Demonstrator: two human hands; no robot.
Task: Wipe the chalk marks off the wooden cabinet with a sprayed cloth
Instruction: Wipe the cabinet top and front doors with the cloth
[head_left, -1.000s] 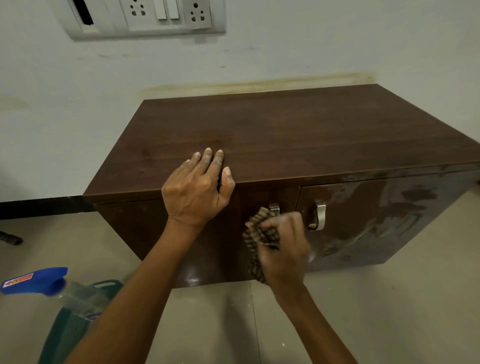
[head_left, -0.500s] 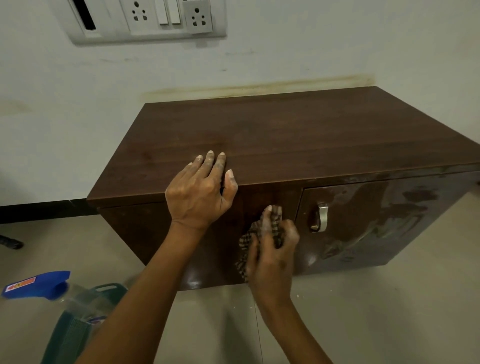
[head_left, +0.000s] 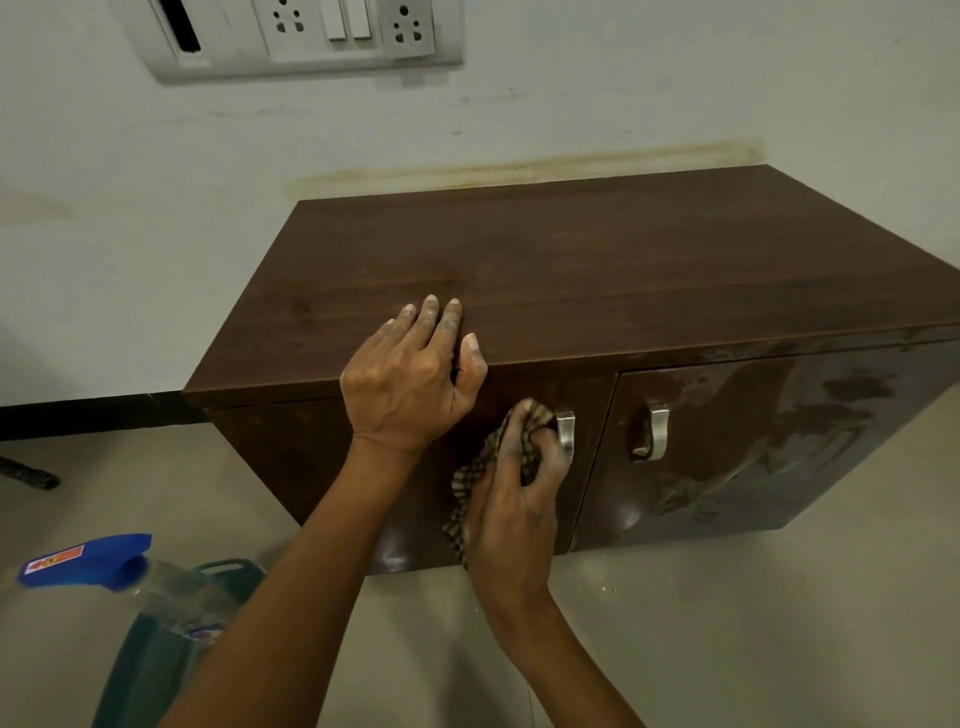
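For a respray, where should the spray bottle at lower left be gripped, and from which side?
On the spray bottle, likely the clear neck just under the blue trigger head, reached from above with the left hand. The head juts left, and the green basket crowds its lower body.

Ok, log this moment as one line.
step: wiping | right hand: grips checked cloth on left door beside handle | left hand: flat on cabinet top | right door: chalk smears
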